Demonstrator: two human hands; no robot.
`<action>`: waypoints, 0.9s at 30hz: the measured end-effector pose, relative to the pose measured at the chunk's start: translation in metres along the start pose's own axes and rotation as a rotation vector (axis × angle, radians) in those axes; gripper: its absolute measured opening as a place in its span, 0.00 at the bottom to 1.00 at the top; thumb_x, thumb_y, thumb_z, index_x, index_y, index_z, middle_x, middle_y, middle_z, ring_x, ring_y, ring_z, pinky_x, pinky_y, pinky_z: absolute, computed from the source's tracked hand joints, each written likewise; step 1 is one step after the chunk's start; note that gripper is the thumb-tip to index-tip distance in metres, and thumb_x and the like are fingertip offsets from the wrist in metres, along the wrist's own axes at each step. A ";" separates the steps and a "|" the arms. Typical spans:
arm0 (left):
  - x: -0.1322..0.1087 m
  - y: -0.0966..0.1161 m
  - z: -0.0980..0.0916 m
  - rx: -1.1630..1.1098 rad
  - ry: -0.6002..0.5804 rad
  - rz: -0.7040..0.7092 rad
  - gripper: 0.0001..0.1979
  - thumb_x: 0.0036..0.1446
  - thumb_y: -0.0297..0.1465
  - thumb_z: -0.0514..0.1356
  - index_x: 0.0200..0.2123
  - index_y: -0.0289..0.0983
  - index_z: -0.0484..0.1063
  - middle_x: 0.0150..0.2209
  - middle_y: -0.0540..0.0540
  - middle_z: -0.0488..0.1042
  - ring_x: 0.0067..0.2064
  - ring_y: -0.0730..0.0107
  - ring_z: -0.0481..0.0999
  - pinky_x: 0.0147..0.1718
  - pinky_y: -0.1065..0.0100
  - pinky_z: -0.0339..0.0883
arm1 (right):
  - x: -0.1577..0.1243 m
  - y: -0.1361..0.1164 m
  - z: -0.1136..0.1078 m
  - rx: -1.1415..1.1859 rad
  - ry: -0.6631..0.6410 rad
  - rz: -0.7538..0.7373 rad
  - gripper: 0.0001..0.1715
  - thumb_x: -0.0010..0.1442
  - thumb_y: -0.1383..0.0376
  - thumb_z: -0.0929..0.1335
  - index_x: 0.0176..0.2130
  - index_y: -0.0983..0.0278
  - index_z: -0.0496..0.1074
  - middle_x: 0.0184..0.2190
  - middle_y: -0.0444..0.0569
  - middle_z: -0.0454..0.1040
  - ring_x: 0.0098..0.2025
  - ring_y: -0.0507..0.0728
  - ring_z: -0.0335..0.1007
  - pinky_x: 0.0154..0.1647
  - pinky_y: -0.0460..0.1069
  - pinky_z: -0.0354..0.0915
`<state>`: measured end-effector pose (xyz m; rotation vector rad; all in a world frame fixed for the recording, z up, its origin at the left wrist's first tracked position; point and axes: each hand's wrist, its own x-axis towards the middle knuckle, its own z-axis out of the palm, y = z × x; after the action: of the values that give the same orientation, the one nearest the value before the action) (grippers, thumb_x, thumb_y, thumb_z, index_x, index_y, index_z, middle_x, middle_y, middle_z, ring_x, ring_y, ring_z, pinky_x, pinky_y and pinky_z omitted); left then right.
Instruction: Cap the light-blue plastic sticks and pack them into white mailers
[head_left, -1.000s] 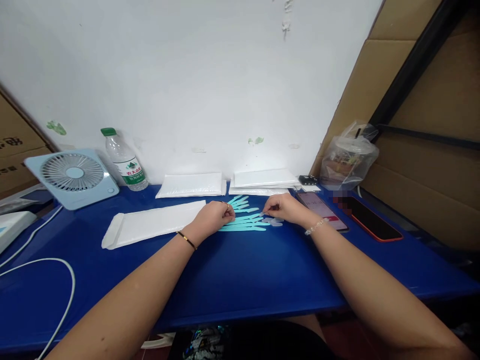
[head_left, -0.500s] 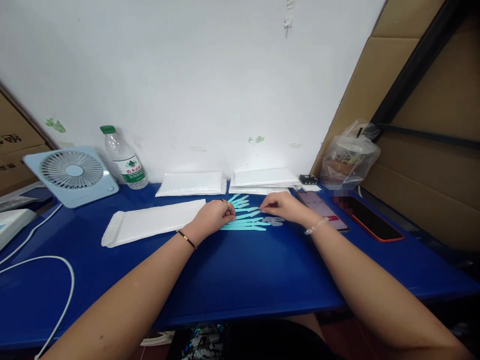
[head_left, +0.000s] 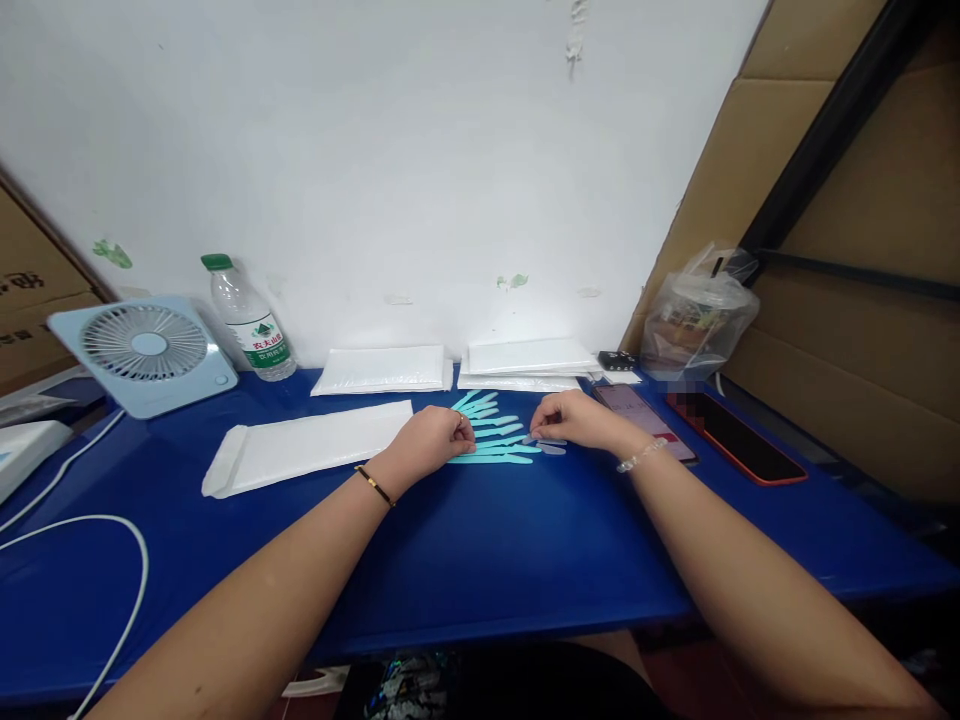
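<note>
Several slim turquoise eyebrow razors (head_left: 495, 426) lie fanned out on the blue table. My left hand (head_left: 439, 438) is closed over their left ends, thumb and index finger pinched on one of the lower razors. Just right of the razor tips are a few small translucent plastic caps (head_left: 551, 449). My right hand (head_left: 562, 418) reaches down to them, its thumb and index finger pinched at the edge of a cap. The fingers partly hide that cap.
A white padded envelope (head_left: 307, 447) lies on the left, with white envelope stacks (head_left: 386, 368) along the wall. A fan (head_left: 146, 345) and water bottle (head_left: 255, 325) stand back left. Two phones (head_left: 739, 437) and a bagged drink cup (head_left: 697, 315) are on the right.
My right hand has moved slightly right and down, from a razor's tip to the translucent caps. My left hand has shifted slightly right and down over the razors.
</note>
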<state>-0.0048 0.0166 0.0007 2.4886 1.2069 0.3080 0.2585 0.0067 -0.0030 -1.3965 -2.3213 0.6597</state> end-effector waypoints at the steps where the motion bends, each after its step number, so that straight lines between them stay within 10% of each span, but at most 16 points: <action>1: 0.000 -0.001 0.000 -0.015 -0.001 -0.005 0.08 0.51 0.36 0.59 0.28 0.39 0.75 0.29 0.49 0.76 0.31 0.69 0.73 0.25 0.72 0.58 | 0.000 0.000 0.000 0.002 0.007 0.004 0.09 0.52 0.63 0.69 0.32 0.64 0.78 0.28 0.47 0.78 0.30 0.53 0.70 0.28 0.45 0.62; 27: 0.003 -0.003 0.004 0.015 0.027 -0.009 0.07 0.50 0.33 0.58 0.28 0.38 0.77 0.29 0.47 0.78 0.32 0.67 0.74 0.27 0.71 0.61 | 0.008 0.000 0.012 -0.088 0.135 -0.012 0.06 0.54 0.65 0.68 0.34 0.62 0.76 0.29 0.46 0.77 0.31 0.53 0.73 0.32 0.45 0.65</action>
<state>-0.0032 0.0199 -0.0039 2.4983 1.2354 0.3330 0.2487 0.0110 -0.0130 -1.4179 -2.2751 0.4499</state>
